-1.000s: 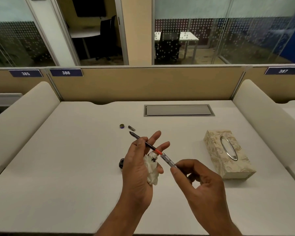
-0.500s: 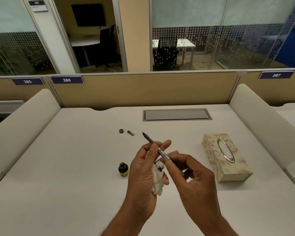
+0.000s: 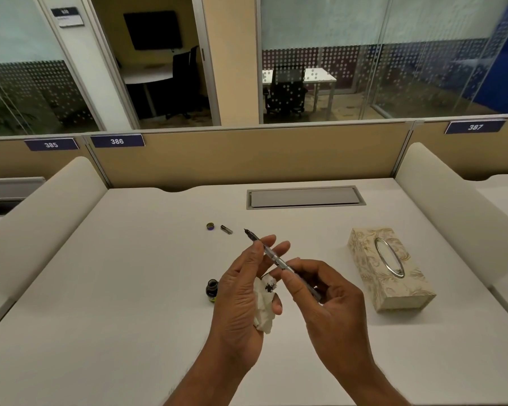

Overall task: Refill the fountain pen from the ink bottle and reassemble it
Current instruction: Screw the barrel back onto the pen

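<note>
Both hands hold the fountain pen (image 3: 272, 254) above the middle of the desk, its nib pointing up and to the left. My left hand (image 3: 247, 291) pinches the front section between thumb and fingers and keeps a crumpled, ink-stained tissue (image 3: 265, 303) in its palm. My right hand (image 3: 326, 297) grips the rear part of the pen with thumb and fingers. The small open ink bottle (image 3: 212, 290) stands on the desk just left of my left hand. Its cap (image 3: 210, 226) and a small dark pen part (image 3: 226, 229) lie farther back.
A patterned tissue box (image 3: 389, 268) lies to the right of my hands. A grey cable hatch (image 3: 305, 197) is set into the white desk (image 3: 115, 303) at the back. Padded dividers flank both sides, and a tan partition closes the rear.
My right hand has slid up the pen towards my left hand, covering the rear part and the orange band seen before. The pen now sits slightly higher and farther right.
</note>
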Demonstrator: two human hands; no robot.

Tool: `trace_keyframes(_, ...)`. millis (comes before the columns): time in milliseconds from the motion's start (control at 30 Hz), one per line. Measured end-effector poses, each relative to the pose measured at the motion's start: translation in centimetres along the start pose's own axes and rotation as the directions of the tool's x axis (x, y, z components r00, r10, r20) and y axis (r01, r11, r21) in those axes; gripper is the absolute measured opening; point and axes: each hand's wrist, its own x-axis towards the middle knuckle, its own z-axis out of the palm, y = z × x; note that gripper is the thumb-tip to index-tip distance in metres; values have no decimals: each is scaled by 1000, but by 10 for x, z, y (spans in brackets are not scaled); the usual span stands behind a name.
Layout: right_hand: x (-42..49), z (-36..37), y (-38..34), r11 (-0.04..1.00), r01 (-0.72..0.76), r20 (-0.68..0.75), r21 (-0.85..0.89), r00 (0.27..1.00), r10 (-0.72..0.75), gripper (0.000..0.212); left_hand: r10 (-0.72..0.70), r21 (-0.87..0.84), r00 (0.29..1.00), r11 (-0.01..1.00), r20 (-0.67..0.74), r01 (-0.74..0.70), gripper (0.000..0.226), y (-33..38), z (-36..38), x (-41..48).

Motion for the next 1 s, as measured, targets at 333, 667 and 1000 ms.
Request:
trace_keyframes(333,2,4,1,1000,-19,6,-13,1000,19,9,-36,8,999,999,4,36,44,-1,-3,-4)
trace_keyframes(667,9,5,4,993,48,15,-107,999,-46,8,-23,-10,1000,1000,-14,23,45,2,-6,-1)
trace_keyframes(1000,17,8,1,990,54,71,-128,996,-45,5,-77,-103,994,992,-79,68,30,7,-3,-3)
